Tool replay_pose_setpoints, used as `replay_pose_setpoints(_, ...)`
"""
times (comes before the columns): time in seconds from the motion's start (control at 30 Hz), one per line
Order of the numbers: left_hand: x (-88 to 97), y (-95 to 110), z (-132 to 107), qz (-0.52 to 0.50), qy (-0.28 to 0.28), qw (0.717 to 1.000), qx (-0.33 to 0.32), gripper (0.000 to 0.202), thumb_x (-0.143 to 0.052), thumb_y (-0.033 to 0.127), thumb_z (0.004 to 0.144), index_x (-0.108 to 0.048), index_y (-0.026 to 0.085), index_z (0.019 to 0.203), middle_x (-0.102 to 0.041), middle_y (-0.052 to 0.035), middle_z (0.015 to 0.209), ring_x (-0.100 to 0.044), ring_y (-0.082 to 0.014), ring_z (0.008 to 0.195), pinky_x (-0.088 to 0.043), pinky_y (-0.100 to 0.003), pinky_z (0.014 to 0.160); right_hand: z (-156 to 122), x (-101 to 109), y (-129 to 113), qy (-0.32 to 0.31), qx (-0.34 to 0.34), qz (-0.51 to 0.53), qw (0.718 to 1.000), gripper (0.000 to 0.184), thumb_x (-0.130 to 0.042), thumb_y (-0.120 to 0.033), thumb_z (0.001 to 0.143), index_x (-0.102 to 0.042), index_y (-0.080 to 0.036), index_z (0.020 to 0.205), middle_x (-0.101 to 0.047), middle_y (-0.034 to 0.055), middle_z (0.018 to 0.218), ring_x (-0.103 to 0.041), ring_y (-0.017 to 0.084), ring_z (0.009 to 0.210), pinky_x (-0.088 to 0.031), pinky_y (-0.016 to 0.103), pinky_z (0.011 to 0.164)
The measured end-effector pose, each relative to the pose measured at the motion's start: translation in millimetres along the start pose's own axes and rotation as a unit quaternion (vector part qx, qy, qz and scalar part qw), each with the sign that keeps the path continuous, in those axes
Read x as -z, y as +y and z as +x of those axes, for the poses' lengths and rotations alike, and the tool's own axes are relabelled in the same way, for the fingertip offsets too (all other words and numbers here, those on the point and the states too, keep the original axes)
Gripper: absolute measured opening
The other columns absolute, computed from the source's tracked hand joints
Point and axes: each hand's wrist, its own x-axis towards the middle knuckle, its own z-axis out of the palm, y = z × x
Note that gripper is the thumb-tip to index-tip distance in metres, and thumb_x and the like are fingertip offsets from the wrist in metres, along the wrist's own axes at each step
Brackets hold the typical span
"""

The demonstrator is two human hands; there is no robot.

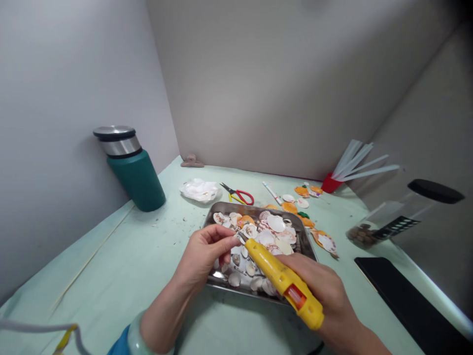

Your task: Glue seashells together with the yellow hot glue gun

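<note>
In my right hand point(325, 286) is a yellow hot glue gun point(275, 268), its metal nozzle pointing away to the left. My left hand point(210, 246) is closed in a pinch right by the nozzle tip. Whatever sits between those fingertips is too small or hidden to make out. Beneath both hands lies a metal tray point(311, 246) with many seashells: white scallop shells point(276, 223), an orange shell point(245, 221) and small pale shells point(234, 279) nearer the front. My hands and the glue gun cover part of the tray.
Behind the tray lie red-and-yellow-handled pliers point(240, 195), a marker point(272, 193) and a white bundle point(200, 190). Orange shell pieces point(323, 241) spread rightward. A green bottle point(137, 177), red cup of glue sticks point(331, 183), jar point(384, 224) and black slab point(410, 301) stand around.
</note>
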Motion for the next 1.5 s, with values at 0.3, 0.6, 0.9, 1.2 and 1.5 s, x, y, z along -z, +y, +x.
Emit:
replay_pose_setpoints(0.3,1.1,-1,-2,0.006,-0.002,1.000,0.000,0.020,-0.076,0.026,0.065,-0.062,0.013,0.070,-0.055,0.0059,0.045,-0.045,-0.0037,0.037,-0.035,-0.014,0.037,-1,2,-1,-0.005,-0.002,-0.007,1.000,0.023,-0.057,-0.025,0.085,-0.054,-0.022,0.107,-0.072,0.0065,0.089,-0.069,0.021,0.077,-0.053,0.027,0.068)
replay_pose_setpoints(0.6,0.1,-1,0,0.010,0.006,1.000,-0.005,0.017,-0.075,0.025,0.066,-0.065,0.013,0.072,-0.066,0.0000,0.059,-0.046,-0.0025,0.038,-0.033,-0.013,0.037,-3,-1,3,0.022,-0.071,-0.035,0.997,0.018,-0.054,-0.017,0.084,-0.058,-0.021,0.101,-0.072,0.0044,0.091,-0.068,0.017,0.076,-0.051,0.022,0.065)
replay_pose_setpoints(0.9,5.3,-3,-1,-0.003,0.010,0.999,-0.045,0.020,-0.071,0.032,0.072,-0.067,0.013,0.077,-0.069,-0.0035,0.071,-0.046,-0.0019,0.042,-0.032,-0.014,0.041,-2,6,10,-0.126,-0.190,-0.142,0.963,0.049,-0.047,-0.003,0.066,-0.057,-0.022,0.111,-0.066,0.0049,0.109,-0.062,0.023,0.095,-0.047,0.034,0.079)
replay_pose_setpoints(1.2,0.9,6,-7,0.090,0.028,0.994,-0.062,0.026,-0.067,0.038,0.074,-0.067,0.014,0.066,-0.053,0.0035,0.042,-0.043,-0.0054,0.039,-0.032,-0.015,0.040,15,8,2,-0.224,-0.185,-0.268,0.919,0.038,-0.051,-0.012,0.074,-0.060,-0.024,0.108,-0.065,0.0058,0.100,-0.059,0.027,0.095,-0.046,0.037,0.071)
replay_pose_setpoints(1.5,1.6,8,-8,0.110,0.048,0.990,-0.068,0.026,-0.065,0.039,0.076,-0.067,0.014,0.070,-0.053,0.0041,0.044,-0.044,-0.0057,0.040,-0.032,-0.016,0.040,21,8,2,-0.195,-0.183,-0.239,0.933,0.038,-0.053,-0.010,0.073,-0.060,-0.024,0.107,-0.065,0.0050,0.105,-0.059,0.026,0.095,-0.044,0.034,0.072)
